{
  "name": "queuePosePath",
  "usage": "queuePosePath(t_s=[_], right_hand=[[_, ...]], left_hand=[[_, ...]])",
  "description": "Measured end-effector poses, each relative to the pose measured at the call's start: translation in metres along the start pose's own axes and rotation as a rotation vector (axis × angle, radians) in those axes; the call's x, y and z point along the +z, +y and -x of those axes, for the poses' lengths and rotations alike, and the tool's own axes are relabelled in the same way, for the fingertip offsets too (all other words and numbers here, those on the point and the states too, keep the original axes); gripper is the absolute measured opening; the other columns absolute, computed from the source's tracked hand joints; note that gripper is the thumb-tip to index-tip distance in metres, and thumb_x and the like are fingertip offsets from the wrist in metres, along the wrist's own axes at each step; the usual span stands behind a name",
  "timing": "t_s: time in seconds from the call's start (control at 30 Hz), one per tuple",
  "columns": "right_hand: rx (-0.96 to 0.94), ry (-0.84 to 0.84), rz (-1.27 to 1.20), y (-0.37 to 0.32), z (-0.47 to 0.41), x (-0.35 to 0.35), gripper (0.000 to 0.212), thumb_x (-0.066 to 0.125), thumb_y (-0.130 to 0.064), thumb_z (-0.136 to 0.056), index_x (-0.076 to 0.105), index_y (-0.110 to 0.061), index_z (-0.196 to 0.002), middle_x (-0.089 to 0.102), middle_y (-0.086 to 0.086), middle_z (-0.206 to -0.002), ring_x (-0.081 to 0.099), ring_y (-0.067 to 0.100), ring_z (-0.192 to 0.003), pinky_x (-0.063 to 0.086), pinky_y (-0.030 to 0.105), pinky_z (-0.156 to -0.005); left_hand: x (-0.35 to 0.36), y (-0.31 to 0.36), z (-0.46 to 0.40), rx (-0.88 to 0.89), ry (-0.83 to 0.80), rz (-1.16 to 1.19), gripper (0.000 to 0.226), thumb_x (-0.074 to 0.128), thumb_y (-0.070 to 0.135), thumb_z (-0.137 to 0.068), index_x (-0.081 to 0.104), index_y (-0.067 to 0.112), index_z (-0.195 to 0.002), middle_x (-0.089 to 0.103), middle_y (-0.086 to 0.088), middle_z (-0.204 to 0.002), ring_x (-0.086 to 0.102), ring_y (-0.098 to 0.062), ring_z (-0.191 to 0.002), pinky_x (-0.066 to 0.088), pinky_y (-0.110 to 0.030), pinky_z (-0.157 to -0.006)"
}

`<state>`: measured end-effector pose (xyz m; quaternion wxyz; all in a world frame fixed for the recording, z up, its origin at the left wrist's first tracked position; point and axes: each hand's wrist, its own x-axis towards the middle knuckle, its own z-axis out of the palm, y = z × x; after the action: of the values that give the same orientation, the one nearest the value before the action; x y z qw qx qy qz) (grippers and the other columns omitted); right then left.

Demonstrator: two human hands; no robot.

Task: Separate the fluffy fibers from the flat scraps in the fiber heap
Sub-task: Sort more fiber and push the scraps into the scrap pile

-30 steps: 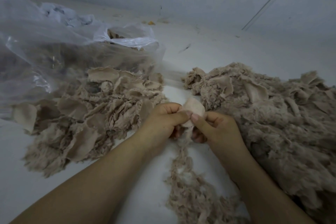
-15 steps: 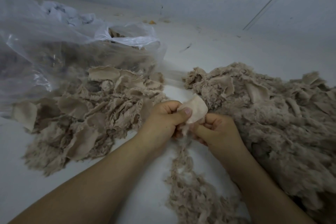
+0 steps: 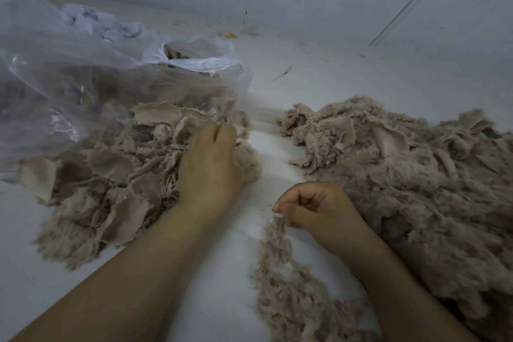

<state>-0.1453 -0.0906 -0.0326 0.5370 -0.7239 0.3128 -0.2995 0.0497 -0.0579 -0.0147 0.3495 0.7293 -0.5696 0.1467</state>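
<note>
My left hand (image 3: 208, 166) lies palm down on the left pile of flat beige scraps (image 3: 111, 175), its fingers bent down into the pile's far right edge with the tips hidden. The scrap it carried is out of sight. My right hand (image 3: 313, 208) is curled, thumb and forefinger pinching a tuft of fluffy fibre (image 3: 273, 228) that hangs onto the loose strand pile of fluffy fibres (image 3: 294, 294) at bottom centre. The big mixed fiber heap (image 3: 416, 180) spreads just right of that hand.
A clear plastic bag (image 3: 83, 78) holding more beige material lies open at the back left, touching the scrap pile. White floor (image 3: 277, 147) shows between the piles. A wall runs along the back, with small crumbs at its foot.
The hands have parted. My left hand carried the flat scrap left and away onto the scrap pile. My right hand dropped lower, keeping the fluffy tuft.
</note>
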Motion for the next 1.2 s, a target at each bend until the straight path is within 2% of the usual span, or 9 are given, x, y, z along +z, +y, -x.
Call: queuePosePath(t_s=[0.13, 0.33, 0.47, 0.6, 0.77, 0.9, 1.0, 1.13, 1.2], right_hand=[[-0.016, 0.096, -0.021, 0.004, -0.002, 0.001, 0.029, 0.063, -0.001, -0.092, 0.075, -0.022, -0.077, 0.068, -0.002, -0.063, 0.061, 0.011, -0.059, 0.052, 0.025, -0.059], [0.043, 0.313, -0.159, 0.006, -0.006, 0.001, 0.023, 0.056, 0.001, -0.095, 0.070, -0.017, -0.093, 0.070, -0.006, -0.079, 0.058, 0.005, -0.056, 0.046, 0.017, -0.052], [0.099, 0.460, -0.239, 0.006, -0.011, -0.001, 0.030, 0.053, -0.006, -0.099, 0.061, -0.020, -0.124, 0.065, -0.006, -0.109, 0.063, 0.007, -0.063, 0.046, 0.019, -0.050], [0.100, 0.467, -0.265, 0.007, -0.012, -0.001, 0.029, 0.052, -0.011, -0.101, 0.059, -0.019, -0.127, 0.067, -0.011, -0.074, 0.060, 0.005, -0.058, 0.042, 0.017, -0.047], [0.097, 0.468, -0.278, 0.004, -0.012, -0.001, 0.026, 0.048, -0.015, -0.102, 0.058, -0.015, -0.127, 0.064, -0.011, -0.067, 0.055, 0.004, -0.053, 0.040, 0.016, -0.045], [0.095, 0.445, -0.275, 0.002, -0.012, -0.001, 0.030, 0.042, -0.019, -0.105, 0.055, -0.016, -0.131, 0.070, -0.014, -0.080, 0.055, 0.004, -0.051, 0.038, 0.016, -0.042], [0.120, 0.432, -0.258, 0.003, -0.014, -0.001, 0.036, 0.037, -0.026, -0.106, 0.051, -0.019, -0.138, 0.071, -0.025, -0.089, 0.055, 0.005, -0.049, 0.039, 0.017, -0.042], [0.205, 0.515, -0.253, 0.008, -0.018, -0.003, 0.036, 0.039, -0.035, -0.105, 0.060, -0.007, -0.117, 0.064, 0.026, -0.094, 0.054, 0.019, -0.056, 0.043, 0.025, -0.048], [0.220, 0.553, -0.305, 0.009, -0.018, -0.004, 0.035, 0.041, -0.038, -0.104, 0.058, -0.007, -0.106, 0.057, 0.030, -0.090, 0.050, 0.019, -0.049, 0.039, 0.024, -0.043]], left_hand=[[0.003, 0.011, 0.010, 0.418, -0.082, -0.120, 0.007, 0.061, 0.001, -0.059, 0.061, 0.007, -0.064, 0.056, -0.010, -0.070, 0.052, -0.032, -0.076, 0.039, -0.040, -0.060], [0.003, 0.003, 0.010, 0.087, -0.280, -0.464, 0.009, 0.059, 0.013, -0.071, 0.067, 0.010, -0.073, 0.066, -0.006, -0.079, 0.050, -0.032, -0.096, 0.034, -0.042, -0.082], [0.002, 0.014, 0.017, 0.232, -0.195, -0.418, 0.011, 0.070, 0.009, -0.060, 0.060, 0.008, -0.066, 0.059, -0.010, -0.075, 0.049, -0.033, -0.084, 0.032, -0.041, -0.071], [0.018, 0.037, 0.025, 0.406, -0.210, -0.191, 0.017, 0.072, 0.012, -0.069, 0.061, 0.011, -0.081, 0.053, -0.007, -0.081, 0.048, -0.029, -0.079, 0.030, -0.037, -0.062], [0.044, 0.053, 0.012, 0.257, -0.407, 0.060, 0.038, 0.058, 0.023, -0.086, 0.054, 0.015, -0.123, 0.048, -0.005, -0.110, 0.051, -0.023, -0.089, 0.037, -0.031, -0.059], [0.055, 0.062, -0.008, 0.152, -0.449, 0.027, 0.014, 0.051, 0.022, -0.093, 0.061, 0.017, -0.102, 0.048, -0.003, -0.103, 0.054, -0.023, -0.079, 0.045, -0.034, -0.059], [0.053, 0.066, -0.002, 0.147, -0.421, 0.059, 0.014, 0.050, 0.022, -0.093, 0.062, 0.016, -0.087, 0.049, -0.001, -0.091, 0.052, -0.020, -0.073, 0.043, -0.032, -0.057], [0.038, 0.076, 0.028, 0.269, -0.410, 0.061, 0.009, 0.059, 0.013, -0.083, 0.058, 0.017, -0.075, 0.041, 0.002, -0.082, 0.045, -0.018, -0.075, 0.030, -0.032, -0.054], [0.030, 0.077, 0.044, 0.256, -0.401, 0.127, 0.006, 0.060, 0.009, -0.082, 0.062, 0.013, -0.080, 0.043, 0.000, -0.083, 0.045, -0.019, -0.078, 0.029, -0.033, -0.056]])
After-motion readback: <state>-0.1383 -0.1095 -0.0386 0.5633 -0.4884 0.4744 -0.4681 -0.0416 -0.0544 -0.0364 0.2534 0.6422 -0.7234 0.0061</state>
